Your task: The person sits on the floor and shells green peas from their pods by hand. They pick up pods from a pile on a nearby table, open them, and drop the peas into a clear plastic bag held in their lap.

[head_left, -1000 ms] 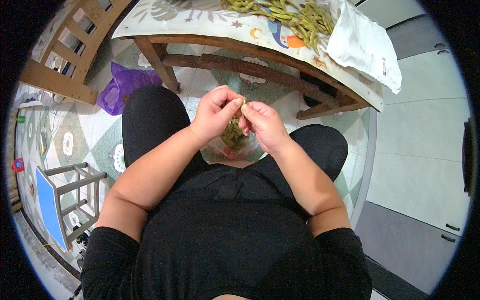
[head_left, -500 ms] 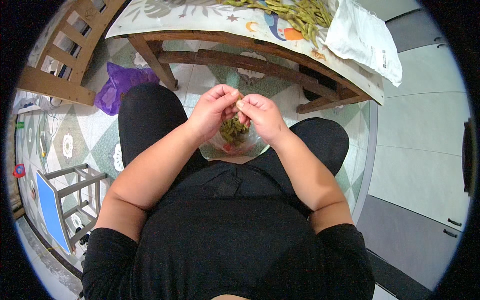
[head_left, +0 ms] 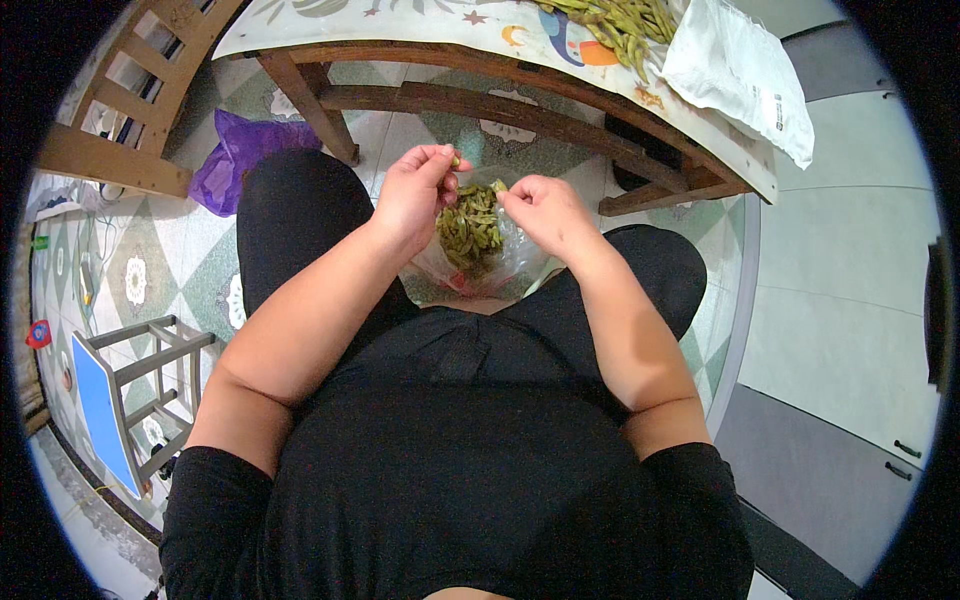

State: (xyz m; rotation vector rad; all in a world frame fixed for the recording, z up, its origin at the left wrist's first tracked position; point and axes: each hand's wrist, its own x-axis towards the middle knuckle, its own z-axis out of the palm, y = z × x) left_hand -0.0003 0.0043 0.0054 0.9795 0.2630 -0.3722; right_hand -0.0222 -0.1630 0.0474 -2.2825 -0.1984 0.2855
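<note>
My left hand (head_left: 415, 195) is closed, pinching a small green soybean (head_left: 456, 162) or piece of pod between thumb and forefinger. A short way to its right, my right hand (head_left: 548, 215) grips a yellow-green soybean pod (head_left: 499, 187) at its fingertips. Between and below the hands, a clear plastic bag (head_left: 520, 262) sits between my knees. Inside it lies a heap of empty-looking, dull green pods (head_left: 470, 228). More whole soybean pods (head_left: 630, 28) are piled on the table's patterned cover (head_left: 400, 28) ahead of me.
A white plastic bag (head_left: 740, 80) lies by the pods on the wooden table (head_left: 520, 125). To the left are a purple bag (head_left: 225, 170), a wooden chair (head_left: 115, 165) and a tipped stool with a blue seat (head_left: 105, 410). Grey cabinets (head_left: 850, 250) stand at right.
My hands, together before, have drawn apart, the right one moving right and the left slightly up. A pod piece now shows in each hand. The bag's heap is more visible.
</note>
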